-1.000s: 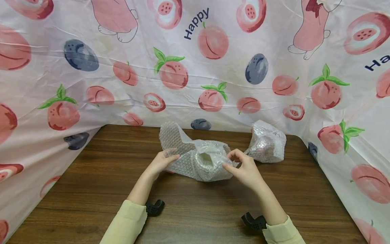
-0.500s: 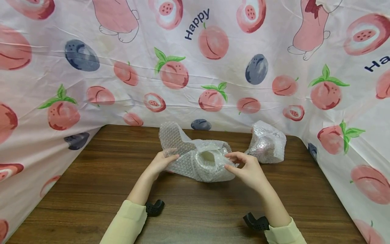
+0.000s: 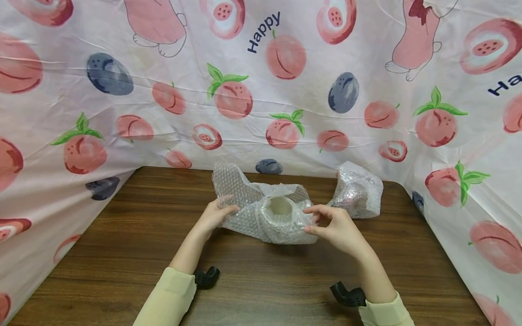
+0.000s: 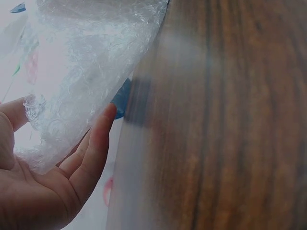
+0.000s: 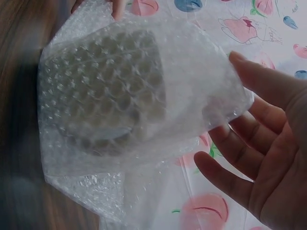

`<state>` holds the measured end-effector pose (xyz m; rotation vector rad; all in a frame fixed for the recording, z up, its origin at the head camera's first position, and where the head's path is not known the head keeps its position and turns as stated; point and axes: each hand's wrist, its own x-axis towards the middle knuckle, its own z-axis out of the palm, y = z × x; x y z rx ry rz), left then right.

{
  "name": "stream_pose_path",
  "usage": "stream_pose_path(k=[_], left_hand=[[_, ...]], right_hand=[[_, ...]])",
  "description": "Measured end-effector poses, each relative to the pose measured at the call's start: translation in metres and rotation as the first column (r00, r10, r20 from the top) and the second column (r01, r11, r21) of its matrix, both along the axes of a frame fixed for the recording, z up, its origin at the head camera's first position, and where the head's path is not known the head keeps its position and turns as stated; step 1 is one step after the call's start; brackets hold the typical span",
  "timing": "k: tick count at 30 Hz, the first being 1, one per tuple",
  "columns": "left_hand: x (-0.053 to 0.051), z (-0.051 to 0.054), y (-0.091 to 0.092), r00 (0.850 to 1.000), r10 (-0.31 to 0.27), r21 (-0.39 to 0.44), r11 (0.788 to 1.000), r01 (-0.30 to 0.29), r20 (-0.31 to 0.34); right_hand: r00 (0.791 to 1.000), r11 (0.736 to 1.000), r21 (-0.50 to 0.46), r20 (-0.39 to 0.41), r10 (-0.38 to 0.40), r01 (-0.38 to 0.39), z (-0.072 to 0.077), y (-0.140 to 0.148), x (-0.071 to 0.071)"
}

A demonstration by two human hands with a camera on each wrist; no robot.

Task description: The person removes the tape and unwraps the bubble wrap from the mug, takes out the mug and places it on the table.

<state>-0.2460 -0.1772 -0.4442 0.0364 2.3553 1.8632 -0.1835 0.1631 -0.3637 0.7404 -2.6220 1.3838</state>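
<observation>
a pale cream, round-mouthed vessel sits between a person's two hands, nearer the right, wrapped round its sides in clear, dimpled bubble wrap above a dark brown, wood-grained table. the left hand grasps the wrap's loose flap, thumb on one face and fingers on the other; the right hand holds the opposite edge between thumb and fingers. the vessel's hollow mouth shows uncovered from the head, while the right wrist view catches its smooth, rounded body through rows of bubbles. behind the right hand, a glossy, crumpled bubble-wrap bundle rests near a white, creased cloth backdrop printed with pink peaches.
</observation>
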Motion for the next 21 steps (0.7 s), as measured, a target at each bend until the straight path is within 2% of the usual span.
stream_pose_path(k=[6, 10, 14, 21], left_hand=[[0.0, 0.0, 0.0, 1.0, 0.016, 0.021, 1.0, -0.016, -0.002], [0.001, 0.003, 0.0, 0.998, 0.052, 0.022, 0.998, -0.051, -0.033], [0.001, 0.007, 0.002, 0.993, 0.086, -0.013, 0.996, -0.087, -0.084], [0.001, 0.012, 0.003, 0.979, 0.114, -0.044, 0.991, -0.123, -0.167]], right_hand=[[0.999, 0.998, 0.03, 0.001, 0.047, -0.047, 0.002, 0.005, 0.0], [0.998, 0.998, 0.018, -0.006, 0.059, -0.059, 0.001, 0.008, -0.001], [0.998, 0.998, -0.014, -0.002, 0.066, -0.066, -0.001, 0.01, -0.003], [1.0, 0.998, -0.065, -0.004, -0.005, 0.004, -0.002, 0.01, -0.006]])
